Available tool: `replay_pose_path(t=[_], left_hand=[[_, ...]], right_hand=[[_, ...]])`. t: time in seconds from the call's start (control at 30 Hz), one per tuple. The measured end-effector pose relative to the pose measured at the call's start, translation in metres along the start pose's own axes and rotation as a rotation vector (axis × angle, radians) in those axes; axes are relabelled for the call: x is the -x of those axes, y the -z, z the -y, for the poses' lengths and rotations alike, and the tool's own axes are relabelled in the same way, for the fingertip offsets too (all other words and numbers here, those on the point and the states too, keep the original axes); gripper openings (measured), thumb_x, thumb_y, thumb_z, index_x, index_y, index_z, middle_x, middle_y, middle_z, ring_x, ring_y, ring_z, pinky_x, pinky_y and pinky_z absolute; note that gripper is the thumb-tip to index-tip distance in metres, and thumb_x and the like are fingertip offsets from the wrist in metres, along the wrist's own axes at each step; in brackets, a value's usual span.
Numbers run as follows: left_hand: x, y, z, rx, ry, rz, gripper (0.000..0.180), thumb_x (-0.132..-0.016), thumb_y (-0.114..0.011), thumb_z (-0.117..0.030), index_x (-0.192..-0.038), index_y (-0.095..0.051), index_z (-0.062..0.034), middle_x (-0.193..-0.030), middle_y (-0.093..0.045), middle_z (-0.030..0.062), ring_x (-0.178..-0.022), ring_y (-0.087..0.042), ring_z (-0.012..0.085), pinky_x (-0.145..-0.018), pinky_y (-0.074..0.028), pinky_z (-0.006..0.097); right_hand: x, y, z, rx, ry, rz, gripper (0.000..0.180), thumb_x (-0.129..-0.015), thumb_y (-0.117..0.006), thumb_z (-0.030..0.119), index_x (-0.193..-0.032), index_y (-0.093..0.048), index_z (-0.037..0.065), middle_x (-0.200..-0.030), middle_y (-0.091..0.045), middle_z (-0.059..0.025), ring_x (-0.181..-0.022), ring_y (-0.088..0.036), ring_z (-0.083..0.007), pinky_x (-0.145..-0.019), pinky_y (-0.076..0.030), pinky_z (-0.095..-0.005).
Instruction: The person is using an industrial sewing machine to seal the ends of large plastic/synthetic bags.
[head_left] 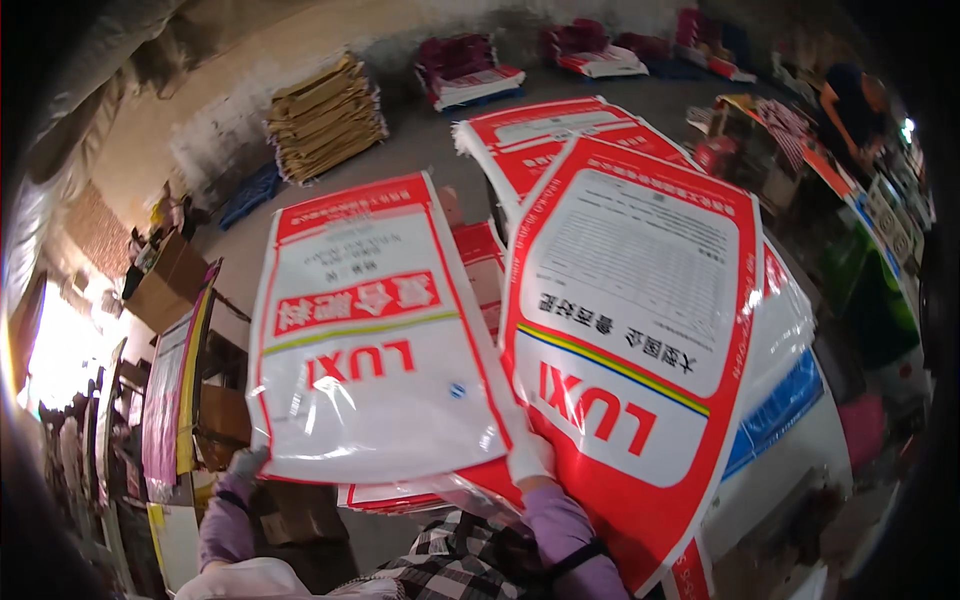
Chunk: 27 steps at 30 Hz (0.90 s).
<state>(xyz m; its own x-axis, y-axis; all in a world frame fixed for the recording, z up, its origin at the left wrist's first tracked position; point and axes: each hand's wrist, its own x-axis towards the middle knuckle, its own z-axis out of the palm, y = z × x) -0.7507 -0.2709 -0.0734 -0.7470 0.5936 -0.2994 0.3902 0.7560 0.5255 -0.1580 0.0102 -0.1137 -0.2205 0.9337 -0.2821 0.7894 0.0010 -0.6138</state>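
A flat white woven sack (420, 430) with red borders and print is spread out in front of me. My gloved left hand (248, 463) pinches its near left corner. At the near right corner, my gloved right hand (531, 459) grips the same sack; some of its fingers are hidden. Just right of that hand lies a red sack with a white panel (590, 345), on top of other sacks. More red and white sacks (480, 255) show between the two and beneath the sack I hold.
A bundle of brown sacks (325, 115) stands by the back wall, with purple and white sack stacks (480, 88) to its right. A cardboard box (165, 280) is at the left. Another person (850, 115) works at the far right. A blue-and-white sack (775, 410) lies right.
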Motion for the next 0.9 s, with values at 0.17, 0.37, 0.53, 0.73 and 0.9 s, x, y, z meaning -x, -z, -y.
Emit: replay_pose_path(t=[0.17,0.37,0.53,0.73,0.9], left_hand=[[0.053,-0.165,-0.042,0.560,0.233,0.185,0.028,-0.090,-0.067,-0.030,-0.094,-0.070,-0.0020,-0.090,-0.069,0.0060,-0.076,-0.062,0.0144,-0.066,-0.051,0.032],[0.081,-0.192,-0.112,0.471,0.301,0.224,0.028,-0.091,-0.064,-0.023,-0.102,-0.066,0.0028,-0.093,-0.070,0.0079,-0.081,-0.066,0.0154,-0.070,-0.054,0.032],[0.096,-0.187,-0.110,0.681,0.334,0.394,0.022,-0.091,-0.063,-0.016,-0.101,-0.067,0.0033,-0.092,-0.069,0.0105,-0.081,-0.067,0.0202,-0.073,-0.054,0.035],[0.053,-0.190,-0.069,0.431,0.205,0.506,0.018,-0.090,-0.063,-0.010,-0.104,-0.065,0.0009,-0.095,-0.069,0.0108,-0.084,-0.066,0.0219,-0.076,-0.053,0.037],[0.067,-0.186,-0.193,-0.437,0.094,0.056,0.070,-0.067,-0.078,-0.016,-0.129,-0.050,-0.0032,-0.124,-0.058,0.0209,-0.112,-0.058,0.0352,-0.097,-0.047,0.041]], right_hand=[[0.000,0.003,-0.102,-0.122,-0.023,-0.470,0.060,-0.080,-0.048,-0.008,-0.137,-0.047,0.011,-0.114,-0.062,-0.0263,-0.107,-0.060,-0.0393,-0.092,-0.047,-0.0433],[0.051,-0.009,-0.144,-0.398,-0.308,-0.277,0.055,-0.088,-0.055,0.004,-0.140,-0.038,0.001,-0.108,-0.062,-0.0187,-0.090,-0.060,-0.0213,-0.079,-0.049,-0.0369],[0.222,0.066,-0.100,-0.548,-0.398,-0.208,0.028,-0.090,-0.061,0.020,-0.115,-0.068,0.009,-0.110,-0.068,-0.0161,-0.104,-0.064,-0.0227,-0.092,-0.046,-0.0311],[0.292,0.044,-0.142,-1.390,-1.123,-0.557,0.056,-0.087,-0.071,0.032,-0.129,-0.053,0.000,-0.126,-0.057,-0.0089,-0.109,-0.055,-0.0194,-0.091,-0.047,-0.0314],[0.268,0.082,-0.100,-1.029,-0.397,-1.025,0.052,-0.085,-0.072,0.027,-0.126,-0.055,0.000,-0.120,-0.060,-0.0109,-0.107,-0.056,-0.0200,-0.087,-0.048,-0.0324]])
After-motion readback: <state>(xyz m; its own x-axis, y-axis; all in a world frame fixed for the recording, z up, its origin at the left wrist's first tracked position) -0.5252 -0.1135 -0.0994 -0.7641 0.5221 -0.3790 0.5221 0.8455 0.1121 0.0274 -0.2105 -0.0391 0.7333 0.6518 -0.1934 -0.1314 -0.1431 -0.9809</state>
